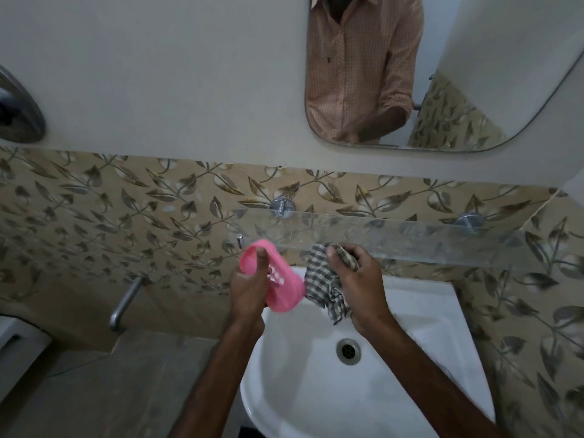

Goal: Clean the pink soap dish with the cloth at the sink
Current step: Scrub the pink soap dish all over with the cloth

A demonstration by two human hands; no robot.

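My left hand (248, 289) grips the pink soap dish (284, 290), a slotted oval tray held tilted above the back left rim of the white sink (420, 308), thumb laid across its inner face. My right hand (357, 279) is closed on a bunched checked cloth (322, 279), grey and white. The cloth touches the right end of the dish. Part of the cloth hangs below my right palm over the basin.
A glass shelf (410, 238) on metal brackets runs along the leaf-patterned tiles just behind my hands. A metal tap (126, 301) juts from the wall at left. The drain (348, 351) lies in the basin's middle. A mirror (442, 74) hangs above.
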